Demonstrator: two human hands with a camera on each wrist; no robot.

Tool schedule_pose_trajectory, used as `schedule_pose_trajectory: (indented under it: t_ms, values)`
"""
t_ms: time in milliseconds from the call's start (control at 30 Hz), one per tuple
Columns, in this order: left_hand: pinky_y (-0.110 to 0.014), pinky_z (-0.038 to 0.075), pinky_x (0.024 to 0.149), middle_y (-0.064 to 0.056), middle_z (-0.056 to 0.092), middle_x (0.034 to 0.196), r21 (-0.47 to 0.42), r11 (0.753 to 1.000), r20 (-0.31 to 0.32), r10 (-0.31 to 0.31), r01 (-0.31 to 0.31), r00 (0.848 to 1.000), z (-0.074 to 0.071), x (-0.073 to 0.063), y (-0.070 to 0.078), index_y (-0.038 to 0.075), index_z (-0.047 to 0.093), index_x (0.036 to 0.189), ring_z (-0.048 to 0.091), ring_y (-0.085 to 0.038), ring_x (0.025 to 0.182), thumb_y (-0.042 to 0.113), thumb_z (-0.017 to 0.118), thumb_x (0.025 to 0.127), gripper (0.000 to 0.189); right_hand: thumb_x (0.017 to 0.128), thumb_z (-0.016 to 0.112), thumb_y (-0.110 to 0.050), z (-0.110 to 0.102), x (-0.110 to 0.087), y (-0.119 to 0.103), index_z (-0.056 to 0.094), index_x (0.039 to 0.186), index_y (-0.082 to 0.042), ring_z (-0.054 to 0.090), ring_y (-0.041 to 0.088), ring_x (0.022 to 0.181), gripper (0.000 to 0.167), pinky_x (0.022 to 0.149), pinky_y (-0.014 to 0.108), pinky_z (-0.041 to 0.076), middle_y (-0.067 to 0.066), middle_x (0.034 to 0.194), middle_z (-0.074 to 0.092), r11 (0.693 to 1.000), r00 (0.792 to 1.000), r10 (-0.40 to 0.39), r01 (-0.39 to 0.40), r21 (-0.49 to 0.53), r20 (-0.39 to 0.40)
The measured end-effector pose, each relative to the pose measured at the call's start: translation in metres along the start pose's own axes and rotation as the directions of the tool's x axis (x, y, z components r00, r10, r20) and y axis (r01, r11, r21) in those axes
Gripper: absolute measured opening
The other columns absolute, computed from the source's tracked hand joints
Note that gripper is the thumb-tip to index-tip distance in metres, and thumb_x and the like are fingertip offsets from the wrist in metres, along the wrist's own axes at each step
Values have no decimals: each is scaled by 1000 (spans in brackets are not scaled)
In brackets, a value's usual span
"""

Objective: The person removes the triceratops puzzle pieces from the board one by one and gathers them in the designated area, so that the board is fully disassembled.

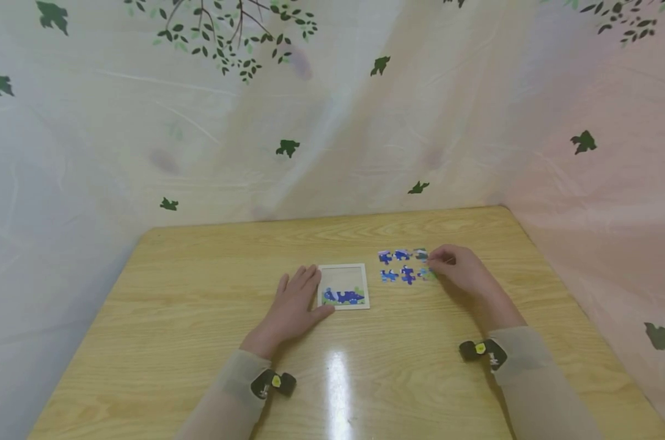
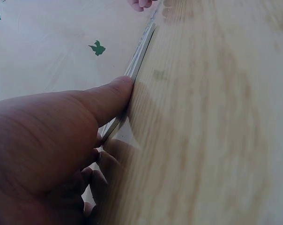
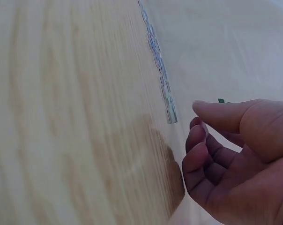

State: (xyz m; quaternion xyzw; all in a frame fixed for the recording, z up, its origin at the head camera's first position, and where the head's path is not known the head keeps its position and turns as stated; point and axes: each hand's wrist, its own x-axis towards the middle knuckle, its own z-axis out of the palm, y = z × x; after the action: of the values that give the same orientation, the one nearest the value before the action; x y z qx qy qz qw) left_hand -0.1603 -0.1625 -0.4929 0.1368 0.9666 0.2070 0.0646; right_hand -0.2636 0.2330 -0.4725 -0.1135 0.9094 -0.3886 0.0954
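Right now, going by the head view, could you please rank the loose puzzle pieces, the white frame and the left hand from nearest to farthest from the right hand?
1. Loose puzzle pieces: just left of the right hand.
2. White frame: farther left, past the pieces.
3. Left hand: farthest left, at the frame's left side.

A frame [image 1: 340, 278] lies left of apparently six puzzle pieces [image 1: 407, 274].

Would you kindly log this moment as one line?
left hand: touching white frame | right hand: beside loose puzzle pieces, no piece visibly held | white frame: puzzle picture along bottom, bare above
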Motion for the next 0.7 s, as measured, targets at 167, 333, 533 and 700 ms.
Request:
schedule_pose_trajectory:
  t_ms: [167, 333, 533, 700]
  values:
    - [-59, -2, 135, -15, 19, 182, 2, 1000, 1, -2, 2, 1000, 0, 0, 0, 2, 29, 173, 10, -36, 169, 58, 66, 107, 94, 112, 68, -22, 1, -3, -13, 71, 131, -2, 66, 34, 112, 28, 93, 43, 55, 17, 123, 72, 1000, 999, 9, -9, 17, -40]
    - [-59, -2, 135, -14, 19, 182, 9, 1000, 4, -3, 3, 1000, -1, -1, 1, 2, 29, 173, 10, -36, 169, 59, 65, 107, 94, 112, 68, -22, 6, -3, -37, 72, 130, -3, 66, 33, 110, 27, 89, 40, 55, 16, 120, 71, 1000, 998, -18, 19, 20, -63]
    - [-61, -1, 135, -17, 21, 181, -8, 1000, -13, 9, -9, 1000, -2, -2, 1, 0, 31, 172, 12, -38, 169, 56, 66, 108, 92, 110, 72, -20, 24, 0, -65, 72, 131, -3, 67, 30, 106, 27, 87, 38, 57, 12, 113, 71, 995, 996, -88, 89, 37, -32]
    - [-61, -1, 135, -17, 21, 181, -7, 1000, -14, 13, -13, 1000, -1, -1, 0, 0, 31, 172, 12, -38, 169, 55, 66, 108, 92, 108, 74, -17, 43, 4, -86, 73, 131, -1, 65, 26, 98, 28, 77, 33, 54, 9, 106, 70, 985, 987, -159, 158, 66, 18]
